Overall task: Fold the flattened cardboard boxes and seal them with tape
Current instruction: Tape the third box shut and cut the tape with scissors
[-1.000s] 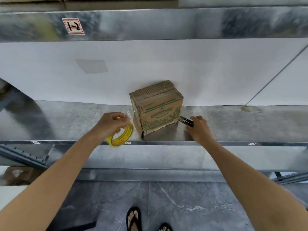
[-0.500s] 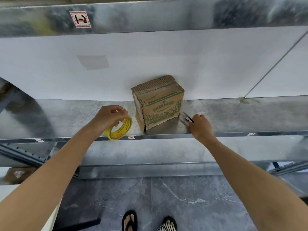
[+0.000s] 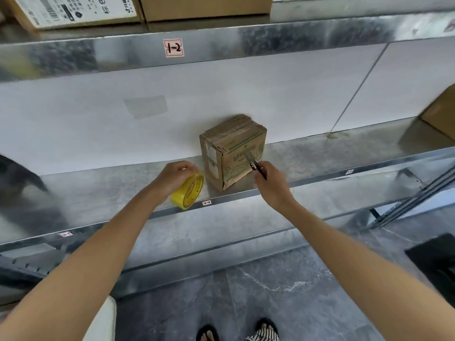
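Note:
A stack of flattened cardboard boxes point(image 3: 234, 151) with green print stands upright on the metal shelf point(image 3: 320, 156), against the white back wall. My left hand point(image 3: 173, 177) grips a yellow roll of tape point(image 3: 188, 191) just left of the stack, near the shelf's front edge. My right hand point(image 3: 269, 179) holds a small black-handled knife point(image 3: 254, 163), raised off the shelf, its blade pointing up-left in front of the stack's printed face.
A shelf above carries cardboard boxes point(image 3: 204, 7) and a red label point(image 3: 173, 48). Another brown box point(image 3: 440, 114) sits at the far right of the shelf. Below lie a lower shelf rail and grey marble floor point(image 3: 270, 291) with my feet.
My right hand has lifted the knife off the shelf and brought it up in front of the stack. My left hand with the tape stays beside the stack. The camera has tilted up.

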